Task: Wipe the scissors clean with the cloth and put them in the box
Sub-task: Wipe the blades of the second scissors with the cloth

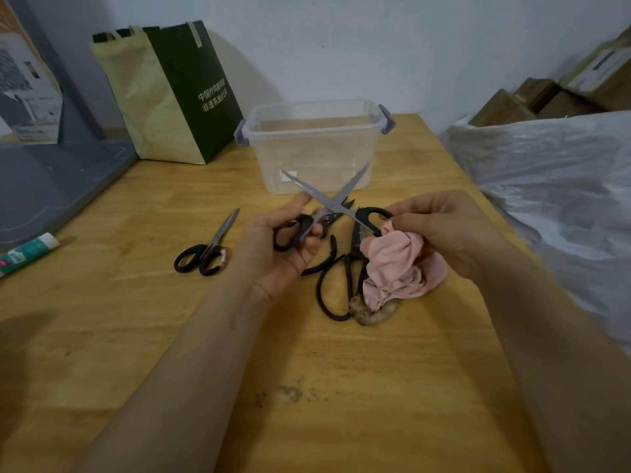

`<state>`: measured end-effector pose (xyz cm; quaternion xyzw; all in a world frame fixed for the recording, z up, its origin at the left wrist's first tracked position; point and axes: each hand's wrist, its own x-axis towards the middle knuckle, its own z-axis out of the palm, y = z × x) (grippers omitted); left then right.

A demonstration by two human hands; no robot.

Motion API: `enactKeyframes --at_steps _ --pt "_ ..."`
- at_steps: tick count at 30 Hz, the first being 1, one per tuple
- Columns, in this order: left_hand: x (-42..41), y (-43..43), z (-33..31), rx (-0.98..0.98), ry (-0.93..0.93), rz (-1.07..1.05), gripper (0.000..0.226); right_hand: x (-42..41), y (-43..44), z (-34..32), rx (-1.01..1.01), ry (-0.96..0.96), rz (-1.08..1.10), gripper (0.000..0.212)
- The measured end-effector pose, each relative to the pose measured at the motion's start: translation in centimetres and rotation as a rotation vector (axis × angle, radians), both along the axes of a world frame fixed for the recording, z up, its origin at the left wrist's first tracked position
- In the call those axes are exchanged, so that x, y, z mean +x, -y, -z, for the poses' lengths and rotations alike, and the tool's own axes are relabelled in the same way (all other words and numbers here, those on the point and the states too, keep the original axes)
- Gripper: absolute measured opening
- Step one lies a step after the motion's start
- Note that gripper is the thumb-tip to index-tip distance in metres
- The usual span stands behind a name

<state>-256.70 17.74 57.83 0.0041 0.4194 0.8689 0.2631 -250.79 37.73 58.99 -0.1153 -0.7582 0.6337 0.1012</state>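
txt | green bag (191, 80) | white Chinese chars, 2 lines: "中国…" / "非遗茶油…" | rest illegible

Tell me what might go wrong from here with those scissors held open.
1. The open scissors are spread wide, and the left hand has fingers right by one bare blade, so a slip could cut.
2. The right hand grips the other handle together with the pink cloth, which hangs over the black scissors on the table and may snag them.
3. The blade tips point toward the clear box and might knock it.
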Motion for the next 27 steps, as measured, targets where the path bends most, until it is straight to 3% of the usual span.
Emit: enactKeyframes --at_steps 3,5,10,19,21,24,27 --pt "-0.3 0.5 0.3 0.255 0.124 -0.046 0.043 0.0 0.5 0.0 -0.055 0.005 -0.011 0.017" --pt "-0.2 0.1 0.3 0.305 0.126 -0.065 0.036 0.0 1.0 0.1 -0.094 -0.008 -0.017 0.015" --pt "0.3 -1.7 0.6 0.007 -0.078 -0.222 0.010 -0.1 1.8 0.3 -0.060 -0.037 -0.064 0.021" --pt "0.9 -1.9 1.0 -0.116 -0.184 -0.327 0.004 0.0 -0.2 -0.3 0.034 0.088 -0.068 0.020" --pt "0.8 -1.8 1.0 -0.158 -0.222 -0.365 0.007 0.2 -2.1 -0.8 0.014 -0.004 0.093 0.014" --pt "1.0 -1.8 0.9 -0.254 -0.280 -0.341 0.009 0.5 -4.4 -1.4 -0.126 -0.308 0.397 0.008" --pt "1.6 -2.3 1.0 -0.350 -0.371 -0.284 0.008 0.5 -4.5 -1.6 -0.173 -0.528 0.439 0.020"
